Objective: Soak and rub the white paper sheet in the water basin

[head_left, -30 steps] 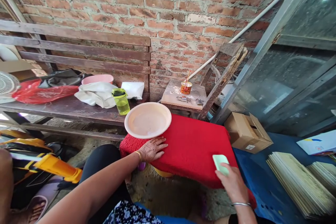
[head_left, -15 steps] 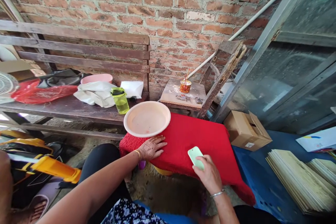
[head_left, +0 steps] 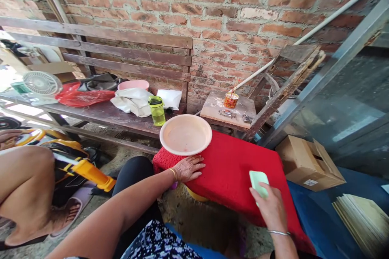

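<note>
My left hand (head_left: 189,168) lies flat on the red cloth (head_left: 234,162), fingers spread, just below the rim of a pale pink basin (head_left: 186,134). Whether the fingers touch the basin I cannot tell. The basin stands at the cloth's far left end, and its inside shows a small reddish spot. Over the right part of the cloth, my right hand (head_left: 270,203) grips a flat, mint-green rounded rectangular object (head_left: 259,181), about the size of a phone. Its lower end is hidden by my fingers and its exact kind does not show.
A wooden bench (head_left: 91,114) holds a green bottle (head_left: 157,111), white cloth, a red plastic bag (head_left: 83,96) and a fan (head_left: 42,83). A small stand (head_left: 212,107) bears a paper cup and padlock. A cardboard box (head_left: 306,162) sits right. Another person's leg (head_left: 27,186) is at left.
The view has swung left, so the scene appears shifted right. My right hand has moved slightly rightward over the cloth with the mint-green object. My left hand stays flat near the basin.
</note>
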Demonstrator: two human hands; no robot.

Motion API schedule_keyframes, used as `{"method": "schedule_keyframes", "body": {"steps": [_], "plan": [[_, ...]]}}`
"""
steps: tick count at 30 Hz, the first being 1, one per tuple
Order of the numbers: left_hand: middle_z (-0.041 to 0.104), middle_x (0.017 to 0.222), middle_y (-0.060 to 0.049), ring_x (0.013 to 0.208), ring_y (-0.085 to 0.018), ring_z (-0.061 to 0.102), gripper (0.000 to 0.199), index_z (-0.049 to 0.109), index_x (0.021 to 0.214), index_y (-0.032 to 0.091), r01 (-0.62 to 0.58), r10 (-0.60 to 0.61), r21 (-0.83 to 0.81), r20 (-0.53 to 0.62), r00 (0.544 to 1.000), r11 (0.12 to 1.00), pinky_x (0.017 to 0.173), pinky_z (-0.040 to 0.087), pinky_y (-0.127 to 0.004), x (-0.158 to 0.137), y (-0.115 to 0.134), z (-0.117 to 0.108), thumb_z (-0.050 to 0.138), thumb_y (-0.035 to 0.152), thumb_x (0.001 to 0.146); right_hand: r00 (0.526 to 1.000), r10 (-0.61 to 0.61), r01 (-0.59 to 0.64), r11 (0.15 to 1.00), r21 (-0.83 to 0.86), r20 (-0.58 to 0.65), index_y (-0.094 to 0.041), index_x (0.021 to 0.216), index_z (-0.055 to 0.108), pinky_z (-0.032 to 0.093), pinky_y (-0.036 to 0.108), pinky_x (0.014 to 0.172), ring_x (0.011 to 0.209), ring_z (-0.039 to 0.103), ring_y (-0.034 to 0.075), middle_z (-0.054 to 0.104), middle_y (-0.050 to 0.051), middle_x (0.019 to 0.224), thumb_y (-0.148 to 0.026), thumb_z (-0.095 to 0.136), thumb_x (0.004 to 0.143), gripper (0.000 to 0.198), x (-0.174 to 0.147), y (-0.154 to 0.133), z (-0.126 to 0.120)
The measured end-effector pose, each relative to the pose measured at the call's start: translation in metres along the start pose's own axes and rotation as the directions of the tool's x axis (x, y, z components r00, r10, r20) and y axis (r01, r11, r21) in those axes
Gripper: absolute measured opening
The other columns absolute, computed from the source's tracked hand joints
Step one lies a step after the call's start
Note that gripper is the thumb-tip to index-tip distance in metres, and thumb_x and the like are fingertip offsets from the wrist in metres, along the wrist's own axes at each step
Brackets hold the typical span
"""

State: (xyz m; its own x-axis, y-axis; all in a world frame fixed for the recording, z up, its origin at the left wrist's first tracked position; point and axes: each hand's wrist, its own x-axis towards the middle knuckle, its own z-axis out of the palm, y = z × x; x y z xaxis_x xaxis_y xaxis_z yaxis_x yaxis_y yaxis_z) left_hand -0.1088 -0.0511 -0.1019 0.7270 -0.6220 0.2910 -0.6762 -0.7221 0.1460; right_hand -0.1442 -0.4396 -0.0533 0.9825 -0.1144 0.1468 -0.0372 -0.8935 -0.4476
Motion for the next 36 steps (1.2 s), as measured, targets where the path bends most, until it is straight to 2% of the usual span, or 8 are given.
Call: {"method": "schedule_keyframes", "body": {"steps": [5, 8, 12, 18, 23, 28, 31, 36], "plan": [[0.059, 0.141, -0.012, 0.135, -0.025, 0.051, 0.039, 0.061, 0.133, 0.020, -0.015, 0.015, -0.009, -0.033, 0.999, 1.000, 0.114, 0.042, -0.044, 0.001, -0.001, 0.002, 0.042, 0.034, 0.102, 0.908, -0.399, 0.391, 0.917, 0.081, 0.128, -0.024, 0.108, 0.069, 0.051, 0.034, 0.087, 0.095, 0.062, 0.023, 0.062, 0.008, 0.104, -0.037, 0.060, 0.084, 0.029, -0.021, -0.116, 0.050], [0.061, 0.139, -0.011, 0.134, -0.024, 0.052, 0.038, 0.061, 0.132, 0.021, -0.016, 0.016, -0.011, -0.038, 0.999, 1.000, 0.113, 0.043, -0.042, 0.001, -0.001, 0.002, 0.043, 0.032, 0.101, 0.868, -0.459, 0.466, 0.885, 0.009, 0.189, -0.026, 0.108, 0.070, 0.049, 0.033, 0.088, 0.096, 0.062, 0.023, 0.061, 0.006, 0.101, -0.029, 0.065, 0.082, 0.027, -0.025, -0.140, 0.056], [0.061, 0.138, -0.012, 0.134, -0.025, 0.052, 0.038, 0.063, 0.130, 0.019, -0.006, 0.007, 0.010, -0.054, 0.999, 1.000, 0.113, 0.043, -0.042, 0.001, 0.001, 0.002, 0.042, 0.033, 0.102, 0.918, -0.337, 0.362, 0.927, -0.098, 0.207, -0.024, 0.111, 0.070, 0.049, 0.033, 0.087, 0.094, 0.063, 0.023, 0.061, 0.008, 0.104, -0.034, 0.062, 0.084, 0.030, -0.011, -0.091, 0.040], [0.060, 0.139, -0.012, 0.133, -0.024, 0.053, 0.038, 0.063, 0.130, 0.019, 0.009, -0.010, -0.020, -0.039, 0.999, 1.000, 0.115, 0.040, -0.040, 0.002, 0.003, -0.001, 0.043, 0.033, 0.101, 0.999, 0.037, -0.031, 0.944, -0.327, 0.012, -0.021, 0.117, 0.069, 0.050, 0.039, 0.076, 0.088, 0.062, 0.029, 0.060, 0.010, 0.089, -0.053, 0.054, 0.085, 0.048, 0.015, 0.009, -0.002], [0.061, 0.138, -0.011, 0.133, -0.025, 0.053, 0.037, 0.064, 0.129, 0.020, 0.021, -0.023, -0.041, -0.046, 0.999, 0.999, 0.114, 0.042, -0.042, 0.001, 0.003, -0.003, 0.044, 0.032, 0.100, 0.982, -0.185, 0.186, 0.983, -0.016, 0.023, -0.019, 0.112, 0.068, 0.051, 0.037, 0.086, 0.097, 0.062, 0.028, 0.062, 0.011, 0.100, -0.051, 0.057, 0.085, 0.043, -0.006, -0.047, 0.017], [0.060, 0.139, -0.012, 0.134, -0.025, 0.052, 0.036, 0.064, 0.129, 0.020, 0.009, -0.012, -0.043, -0.058, 0.998, 0.999, 0.114, 0.042, -0.043, 0.000, 0.001, 0.000, 0.045, 0.030, 0.100, 0.874, -0.449, 0.436, 0.893, 0.109, 0.187, -0.028, 0.104, 0.069, 0.050, 0.034, 0.088, 0.095, 0.062, 0.023, 0.062, 0.006, 0.104, -0.027, 0.064, 0.079, 0.026, -0.036, -0.116, 0.044], [0.061, 0.138, -0.012, 0.134, -0.026, 0.052, 0.036, 0.064, 0.129, 0.020, 0.009, -0.012, -0.046, -0.075, 0.997, 0.999, 0.114, 0.042, -0.045, -0.001, 0.000, 0.004, 0.046, 0.030, 0.099, 0.907, -0.370, 0.360, 0.929, 0.089, 0.201, -0.028, 0.103, 0.069, 0.050, 0.034, 0.087, 0.094, 0.063, 0.022, 0.061, 0.005, 0.102, -0.030, 0.062, 0.079, 0.026, -0.031, -0.090, 0.038], [0.061, 0.137, -0.012, 0.133, -0.026, 0.053, 0.037, 0.064, 0.129, 0.020, 0.003, -0.007, -0.045, -0.079, 0.997, 0.999, 0.113, 0.043, -0.046, -0.001, -0.001, 0.006, 0.045, 0.031, 0.099, 0.998, -0.027, 0.028, 1.000, -0.007, 0.057, -0.023, 0.105, 0.069, 0.050, 0.040, 0.086, 0.092, 0.061, 0.027, 0.060, 0.008, 0.095, -0.053, 0.058, 0.076, 0.043, -0.005, 0.004, 0.005]]}}
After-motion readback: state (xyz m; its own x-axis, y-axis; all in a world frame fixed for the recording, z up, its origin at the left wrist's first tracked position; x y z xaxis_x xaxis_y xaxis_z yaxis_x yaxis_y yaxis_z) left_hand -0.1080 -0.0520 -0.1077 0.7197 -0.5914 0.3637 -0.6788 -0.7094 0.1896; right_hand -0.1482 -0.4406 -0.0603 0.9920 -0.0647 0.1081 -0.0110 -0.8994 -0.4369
